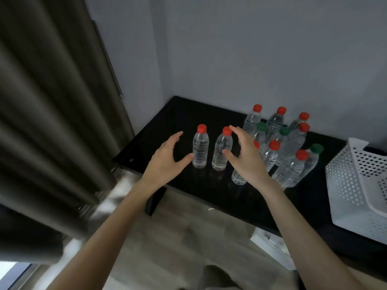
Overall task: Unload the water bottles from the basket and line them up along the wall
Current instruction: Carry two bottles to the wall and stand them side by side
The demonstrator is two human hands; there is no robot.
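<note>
Frame left: dark pleated fabric curtain (52, 122). Ctr-right: black glossy table (188, 114). Right edge: white perforated plastic basket (351, 185). Right of ctr, near wall: cluster of clear plastic water bottles (293, 143), red & green caps, upright. Ctr: two red-capped clear bottles (200, 149), upright, apart from the cluster. Your left hand (167, 158) & right hand (247, 160) flank the pair, fingers spread wide, gripping nothing.
</note>
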